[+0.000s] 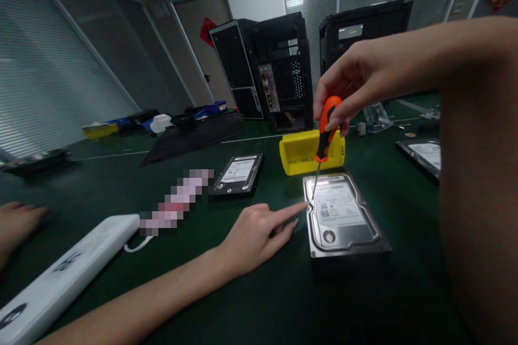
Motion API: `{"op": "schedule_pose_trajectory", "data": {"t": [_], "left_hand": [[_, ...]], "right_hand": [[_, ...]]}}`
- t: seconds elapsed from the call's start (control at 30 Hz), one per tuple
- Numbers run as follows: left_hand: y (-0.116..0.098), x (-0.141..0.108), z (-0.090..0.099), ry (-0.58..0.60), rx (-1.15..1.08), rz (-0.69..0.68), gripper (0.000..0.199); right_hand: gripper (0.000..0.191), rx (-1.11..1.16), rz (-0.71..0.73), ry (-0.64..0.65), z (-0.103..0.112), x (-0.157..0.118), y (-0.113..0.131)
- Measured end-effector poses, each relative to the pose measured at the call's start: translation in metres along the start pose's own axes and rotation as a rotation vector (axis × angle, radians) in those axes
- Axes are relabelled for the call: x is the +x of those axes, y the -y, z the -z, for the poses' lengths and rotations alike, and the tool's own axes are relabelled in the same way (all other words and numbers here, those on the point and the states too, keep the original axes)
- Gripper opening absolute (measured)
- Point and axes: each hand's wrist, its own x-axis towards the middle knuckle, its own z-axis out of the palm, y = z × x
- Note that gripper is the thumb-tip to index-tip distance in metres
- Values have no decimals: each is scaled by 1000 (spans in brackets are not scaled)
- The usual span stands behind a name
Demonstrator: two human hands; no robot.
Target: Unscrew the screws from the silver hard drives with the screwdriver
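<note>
A silver hard drive (343,215) with a white label lies on the dark green table, right of the middle. My right hand (343,89) grips the orange and black handle of a screwdriver (326,126) from above. The screwdriver's shaft points down, its tip at the drive's left edge near the top. My left hand (263,234) reaches in from the left with its index finger stretched out, the fingertip at the drive's left edge close to the screwdriver tip. Its other fingers are curled, with nothing seen in them.
Behind the drive sits a yellow bin (293,153). Another hard drive (238,175) lies to the left, a third (424,153) at the right. Computer cases (283,70) stand behind. A white power strip (73,264) and another person's hand (18,223) are at left.
</note>
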Motion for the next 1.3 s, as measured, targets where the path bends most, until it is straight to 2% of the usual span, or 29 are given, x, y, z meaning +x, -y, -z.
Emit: {"op": "schedule_pose_trajectory", "data": {"t": [0.27,0.47,0.7,0.97,1.07,1.3], "left_hand": [[-1,-1,1,2,12,-8,42],[-2,-1,3,12,11,-6,42],[0,-3,2,19,10,7,43],[0,-2,2,23,12,-2,43],[0,-1,3,41,3,1,43],[1,-1,3,45,5,9,44]], "right_hand": [[28,10,-47,42,-7,9,4],[23,41,3,40,-13,16,4],[26,21,-34,20,-12,9,9],[20,177,-91,-44,-17,14,12],[23,121,-92,-36,-18,16,14],[41,-86,-87,90,-12,6,20]]}}
